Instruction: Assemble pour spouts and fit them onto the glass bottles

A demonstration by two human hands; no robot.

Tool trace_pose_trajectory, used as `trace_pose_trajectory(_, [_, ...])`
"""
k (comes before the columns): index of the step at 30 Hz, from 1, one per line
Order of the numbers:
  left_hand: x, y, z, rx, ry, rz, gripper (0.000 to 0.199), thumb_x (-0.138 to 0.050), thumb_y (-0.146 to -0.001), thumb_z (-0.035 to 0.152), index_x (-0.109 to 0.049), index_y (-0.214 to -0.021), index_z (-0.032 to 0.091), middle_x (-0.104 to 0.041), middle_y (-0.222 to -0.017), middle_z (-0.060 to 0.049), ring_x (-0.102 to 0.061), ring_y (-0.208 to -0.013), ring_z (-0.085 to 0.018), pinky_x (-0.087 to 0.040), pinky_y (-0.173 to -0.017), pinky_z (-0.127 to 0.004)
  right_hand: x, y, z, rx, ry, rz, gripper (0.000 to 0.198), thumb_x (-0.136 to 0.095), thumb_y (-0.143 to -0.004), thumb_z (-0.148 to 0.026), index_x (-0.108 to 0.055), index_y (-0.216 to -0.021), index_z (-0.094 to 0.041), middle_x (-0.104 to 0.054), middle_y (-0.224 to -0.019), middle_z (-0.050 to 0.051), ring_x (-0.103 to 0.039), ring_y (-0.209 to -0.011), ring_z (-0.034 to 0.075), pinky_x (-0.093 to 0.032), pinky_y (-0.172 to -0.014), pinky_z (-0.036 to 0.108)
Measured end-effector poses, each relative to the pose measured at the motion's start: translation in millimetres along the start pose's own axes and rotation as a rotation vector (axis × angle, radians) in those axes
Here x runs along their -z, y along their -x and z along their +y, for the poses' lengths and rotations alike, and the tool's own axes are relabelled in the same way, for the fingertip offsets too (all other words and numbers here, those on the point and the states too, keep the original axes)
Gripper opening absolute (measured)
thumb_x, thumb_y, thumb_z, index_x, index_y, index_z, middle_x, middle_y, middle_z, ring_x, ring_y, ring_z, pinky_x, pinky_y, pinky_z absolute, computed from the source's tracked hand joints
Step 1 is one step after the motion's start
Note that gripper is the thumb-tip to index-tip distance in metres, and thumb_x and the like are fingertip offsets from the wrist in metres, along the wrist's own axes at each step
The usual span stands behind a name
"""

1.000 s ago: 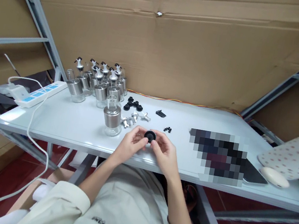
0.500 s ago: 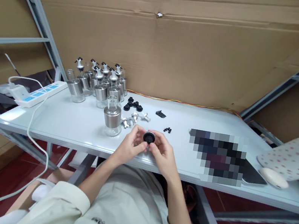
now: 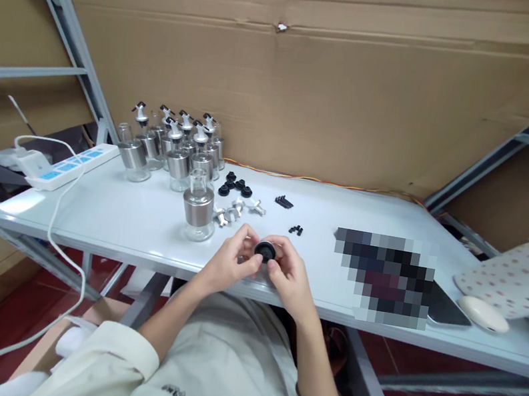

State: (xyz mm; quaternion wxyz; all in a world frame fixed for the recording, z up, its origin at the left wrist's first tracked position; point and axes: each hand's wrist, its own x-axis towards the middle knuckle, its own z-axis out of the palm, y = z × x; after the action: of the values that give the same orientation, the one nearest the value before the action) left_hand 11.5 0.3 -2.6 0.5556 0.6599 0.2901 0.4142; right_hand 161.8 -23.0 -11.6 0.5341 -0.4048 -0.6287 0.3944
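- The black round piece [image 3: 265, 252] between the two hands has tilted, and a pale edge now shows along its far side, away from the thumbs.
- The left hand [image 3: 229, 263] has drawn slightly back.
- The right hand [image 3: 289, 276] has shifted likewise, the piece moving with both.

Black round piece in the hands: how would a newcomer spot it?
Near the front edge of the white table, the left hand and right hand almost meet. Pinched between them is the black round piece. Unlike the black pieces clustered farther back, it is held.
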Motion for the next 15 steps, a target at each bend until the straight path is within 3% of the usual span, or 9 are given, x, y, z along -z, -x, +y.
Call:
trace_pose_trajectory(8, [-4.8,1.0,7.4,0.018,-0.117,0.086,0.024,-0.057,-0.071,0.029,-0.037,-0.08,0.02,-0.046,-0.059,0.008,-0.043,-0.047,-0.005,-0.032,-0.046,-0.016,-0.6,0.4,-5.0,0.004,0.059,0.014,0.023,-0.058,-0.075,-0.033,-0.058,-0.094,-0.02,-0.056,-0.063,-0.002,-0.05,-0.056,0.013,-0.041,-0.052,0.024])
trace_pose_trajectory(15, [-5.8,1.5,10.2,0.034,-0.114,0.1,0.022,-0.056,-0.068,0.024,-0.037,-0.079,0.02,-0.049,-0.058,0.008,-0.037,-0.044,-0.003,-0.027,-0.044,-0.015,-0.9,1.2,-5.5,-0.014,0.033,-0.006,0.022,-0.059,-0.076,-0.034,-0.057,-0.092,-0.02,-0.054,-0.059,-0.003,-0.05,-0.054,0.013,-0.042,-0.053,0.024])
